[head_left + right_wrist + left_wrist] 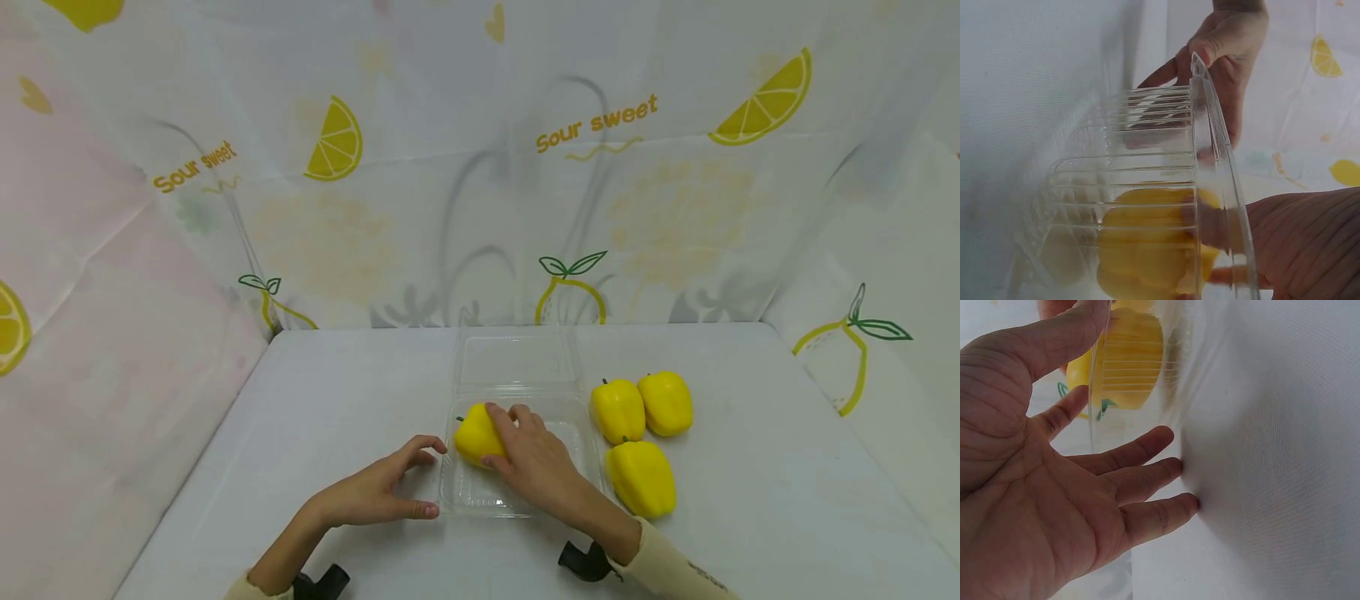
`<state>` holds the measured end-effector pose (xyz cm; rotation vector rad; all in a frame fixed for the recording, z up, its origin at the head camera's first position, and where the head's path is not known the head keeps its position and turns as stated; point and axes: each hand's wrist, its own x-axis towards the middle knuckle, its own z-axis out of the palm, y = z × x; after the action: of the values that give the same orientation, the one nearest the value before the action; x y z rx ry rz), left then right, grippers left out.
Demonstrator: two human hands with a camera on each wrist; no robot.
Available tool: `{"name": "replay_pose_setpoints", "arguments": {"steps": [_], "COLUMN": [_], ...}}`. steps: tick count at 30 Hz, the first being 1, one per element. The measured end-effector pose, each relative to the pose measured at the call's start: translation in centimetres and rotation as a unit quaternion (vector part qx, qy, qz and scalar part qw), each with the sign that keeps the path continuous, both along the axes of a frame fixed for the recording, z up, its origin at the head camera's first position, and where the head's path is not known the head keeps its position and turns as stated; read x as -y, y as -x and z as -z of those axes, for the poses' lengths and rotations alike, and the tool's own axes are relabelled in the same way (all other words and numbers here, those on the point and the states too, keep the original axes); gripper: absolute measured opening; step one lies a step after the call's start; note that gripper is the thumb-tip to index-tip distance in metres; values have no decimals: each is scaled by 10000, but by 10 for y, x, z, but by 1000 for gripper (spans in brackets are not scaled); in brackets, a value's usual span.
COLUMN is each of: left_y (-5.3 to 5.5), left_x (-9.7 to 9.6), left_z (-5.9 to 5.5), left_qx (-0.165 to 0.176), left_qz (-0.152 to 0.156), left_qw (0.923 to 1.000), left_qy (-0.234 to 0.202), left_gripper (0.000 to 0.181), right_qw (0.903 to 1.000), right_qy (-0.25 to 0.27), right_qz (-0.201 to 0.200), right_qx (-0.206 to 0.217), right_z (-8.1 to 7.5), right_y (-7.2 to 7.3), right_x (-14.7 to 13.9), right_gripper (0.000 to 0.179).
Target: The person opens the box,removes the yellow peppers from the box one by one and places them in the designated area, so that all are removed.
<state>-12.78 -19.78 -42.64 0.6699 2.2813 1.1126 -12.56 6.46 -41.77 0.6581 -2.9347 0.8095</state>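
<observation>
A clear plastic clamshell box lies on the table with its lid folded back. Inside, toward the left side, is a yellow bell pepper with a green stem. My right hand reaches in from above and grips this pepper, thumb on its near side. The left hand is beside the box's left wall, fingers spread and loosely bent, holding nothing. Its thumb is at the rim in the right wrist view; whether it presses there I cannot tell. Through the clear wall, the pepper shows near the bottom.
Several more yellow bell peppers stand right of the box: one at the near side, one behind it, another at the far right. A white cloth covers the table. Printed curtains hang around the back and sides.
</observation>
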Motion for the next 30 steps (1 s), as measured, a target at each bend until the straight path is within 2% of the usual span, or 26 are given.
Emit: {"name": "replay_pose_setpoints", "arguments": {"steps": [12,20,30], "left_y": [0,-1,-1], "left_x": [-1,-1,-1], "left_z": [0,-2,0], "left_qx": [-22,-15,-12], "left_qz": [-2,26,32], "left_qw": [10000,10000,10000], "left_qy": [29,-15,-63], "left_gripper": [70,70,70], "right_qw": [9993,9994,9989], "right_qy": [121,224,228], "right_qz": [159,148,270], "right_qx": [328,200,299], "right_z": [-6,-14,-20], "right_y": [-3,-6,-8], "right_x": [-12,-20,-32], "right_gripper": [70,69,71]}}
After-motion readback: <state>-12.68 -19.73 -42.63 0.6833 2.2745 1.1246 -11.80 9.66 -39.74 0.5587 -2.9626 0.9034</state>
